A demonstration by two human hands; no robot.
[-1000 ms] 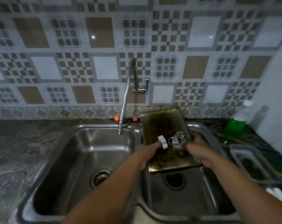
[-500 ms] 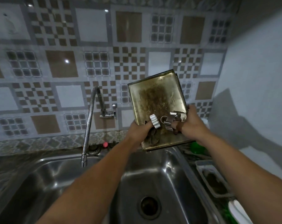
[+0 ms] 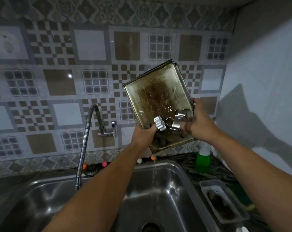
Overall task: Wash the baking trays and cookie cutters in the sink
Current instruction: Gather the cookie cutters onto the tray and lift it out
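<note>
A stained metal baking tray point(image 3: 157, 97), with a second tray's edge showing behind it, is held up tilted steeply above the right sink basin point(image 3: 167, 195). My left hand point(image 3: 143, 136) grips its lower left corner, and my right hand point(image 3: 200, 121) grips its lower right edge. Several shiny metal cookie cutters point(image 3: 173, 122) lie gathered at the tray's low end, pinned by my thumbs and fingers. A thin stream of water point(image 3: 154, 171) runs off the tray's bottom corner into the basin.
A flexible steel tap point(image 3: 85, 144) hangs over the divide between the two basins, with no water coming out. A green dish soap bottle point(image 3: 203, 159) stands on the counter at right. In front of it lies a plastic container point(image 3: 222, 200) with brown residue.
Both hands lifted the trays from low over the sink and tilted them steeply. The cutters slid to the low end, and water now pours off the corner.
</note>
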